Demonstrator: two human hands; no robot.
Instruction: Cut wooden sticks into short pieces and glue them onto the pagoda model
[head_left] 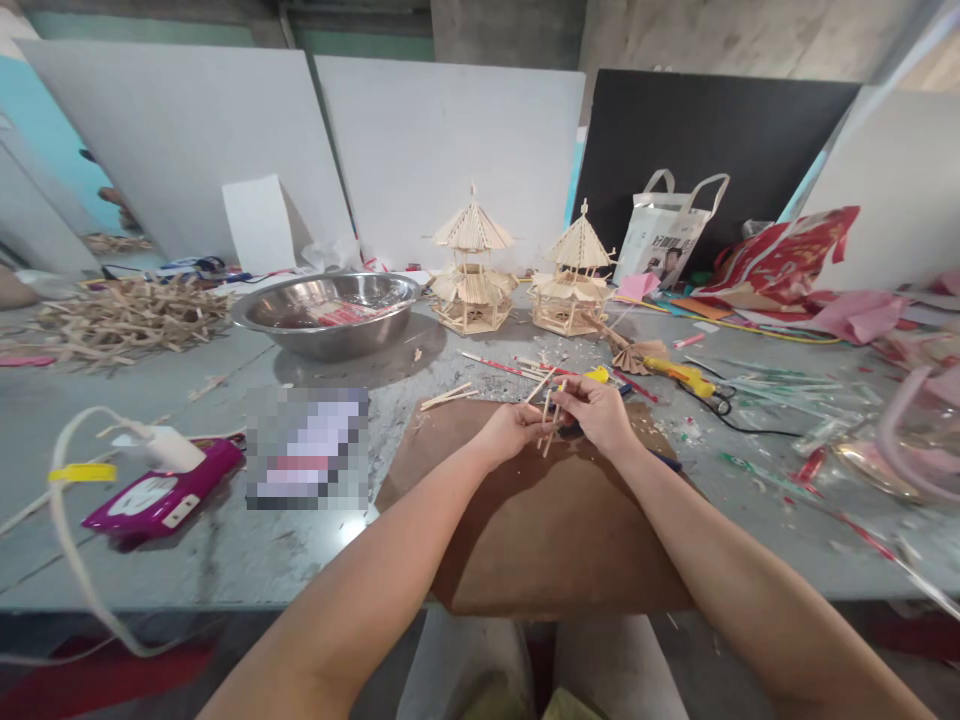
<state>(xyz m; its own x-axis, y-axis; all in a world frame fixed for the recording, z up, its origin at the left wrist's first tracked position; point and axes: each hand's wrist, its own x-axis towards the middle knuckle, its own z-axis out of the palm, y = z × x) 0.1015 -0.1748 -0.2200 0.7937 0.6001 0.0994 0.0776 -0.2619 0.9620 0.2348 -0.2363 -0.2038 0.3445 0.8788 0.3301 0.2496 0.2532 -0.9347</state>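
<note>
Over a flat brown board (pixel 555 550), the left hand (pixel 514 432) and right hand (pixel 596 408) narrowly pinch thin pale wooden sticks (pixel 548 445) — exact count hard to confirm — with two tiered pale wooden pagoda models (pixel 474 236) standing beyond, beside a round steel basin (pixel 345 338).

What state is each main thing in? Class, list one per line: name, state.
Left hand: closed on thin sticks
Right hand: pinching thin sticks
Left model: upright, roofed
Right model: upright, roofed
Metal basin: upright, uncovered
Power strip: white plug inserted
Yellow glue gun: lying down, unheld
Tote bag: standing
Brown mat: flat
Phone: flat, screen pixelated
</note>
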